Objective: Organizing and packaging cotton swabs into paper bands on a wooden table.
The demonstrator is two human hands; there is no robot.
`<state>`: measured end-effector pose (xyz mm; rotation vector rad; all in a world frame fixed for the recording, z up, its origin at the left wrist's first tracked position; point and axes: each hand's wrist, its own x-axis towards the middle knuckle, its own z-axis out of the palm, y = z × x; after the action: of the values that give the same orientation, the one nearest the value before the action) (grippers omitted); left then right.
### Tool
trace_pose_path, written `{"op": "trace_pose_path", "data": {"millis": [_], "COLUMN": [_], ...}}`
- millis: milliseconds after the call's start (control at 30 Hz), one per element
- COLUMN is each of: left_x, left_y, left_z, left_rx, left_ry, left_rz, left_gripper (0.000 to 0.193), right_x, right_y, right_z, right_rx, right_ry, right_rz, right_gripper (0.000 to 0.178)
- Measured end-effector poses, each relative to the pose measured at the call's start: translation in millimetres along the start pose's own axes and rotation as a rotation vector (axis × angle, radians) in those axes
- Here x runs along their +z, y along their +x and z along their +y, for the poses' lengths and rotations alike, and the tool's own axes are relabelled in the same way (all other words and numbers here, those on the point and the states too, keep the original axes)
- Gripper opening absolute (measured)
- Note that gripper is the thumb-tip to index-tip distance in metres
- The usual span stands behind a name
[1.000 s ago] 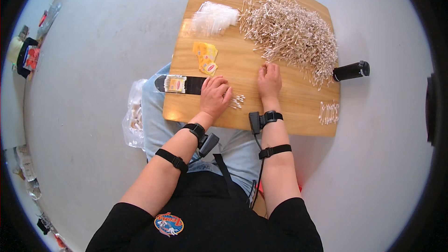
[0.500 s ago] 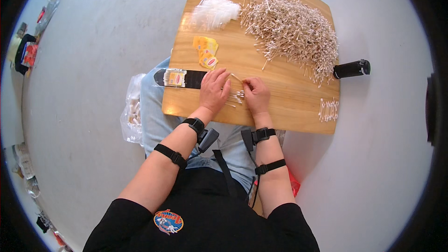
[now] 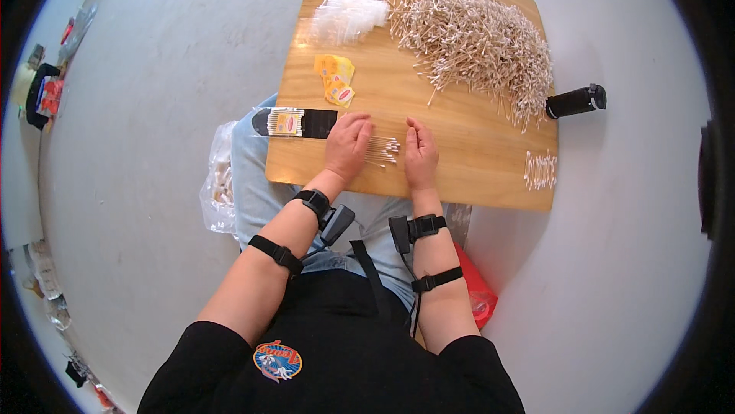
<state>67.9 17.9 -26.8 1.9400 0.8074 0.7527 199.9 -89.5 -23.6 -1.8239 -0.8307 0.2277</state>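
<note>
My left hand lies low over the left ends of a row of cotton swabs near the table's front edge, fingers flat and close together. What is under the palm is hidden. Just right of the swab tips, my right hand stands on its side, fingers loosely extended, with no swab visible in it. Left of my left hand is a black strip. A clear packet of swabs with a yellow label lies on its left part.
A large heap of cotton swabs covers the far right of the wooden table. Clear plastic sleeves and yellow cards lie at the far left. A black bottle is beyond the right edge; more swabs lie at the right corner.
The single swab that my right hand pinched is no longer seen between the hands. My right hand has straightened its fingers and turned on its side. The left hand stays over the row.
</note>
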Motion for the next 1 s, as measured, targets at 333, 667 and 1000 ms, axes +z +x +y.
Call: {"op": "trace_pose_path", "data": {"millis": [333,667,1000], "left_x": [8,-10,-41], "left_y": [-9,-14,-24], "left_z": [1,-4,12], "left_rx": [-0.15,-0.118,0.225], "left_ry": [-0.612,-0.603,0.262], "left_rz": [0.032,-0.072,-0.425], "left_gripper": [0.054,0.059,0.085], "right_x": [17,22,13], "right_y": [-25,-28,-28], "right_z": [-15,-8,13], "right_rx": [0.019,0.06,0.162], "right_ry": [0.2,0.362,0.583], "right_rz": [-0.084,-0.069,0.026], "right_gripper": [0.042,0.048,0.045]}}
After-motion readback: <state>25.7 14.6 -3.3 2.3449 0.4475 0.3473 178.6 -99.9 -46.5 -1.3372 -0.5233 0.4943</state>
